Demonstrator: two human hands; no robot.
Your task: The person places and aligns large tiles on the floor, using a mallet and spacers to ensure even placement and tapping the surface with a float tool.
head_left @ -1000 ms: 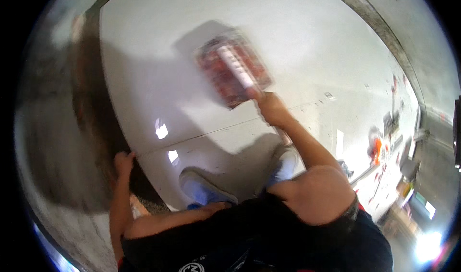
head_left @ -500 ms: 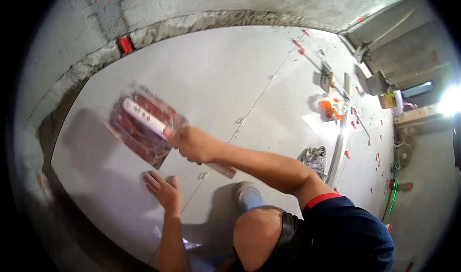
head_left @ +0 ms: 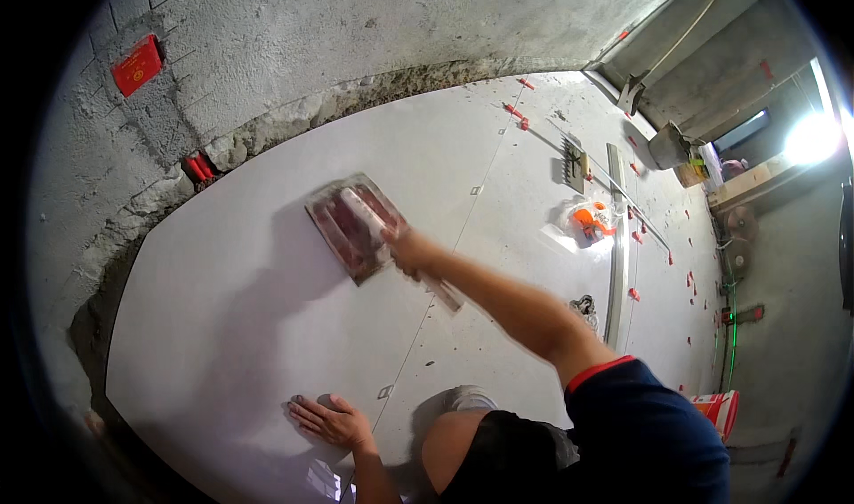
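Right hand [head_left: 411,248], frame centre: clenched round the pale handle [head_left: 362,212] of a rectangular red-brown paddle [head_left: 345,235], left of centre over a grey tile [head_left: 187,326]; whether they touch, I cannot tell | Left hand [head_left: 331,422], lower centre-left: released, palm down on that tile, fingers parted.

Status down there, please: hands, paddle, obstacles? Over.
Right hand: gripping paddle over tile, contact unclear. Left hand: open, flat on tile. Bag: off right, clear of both.
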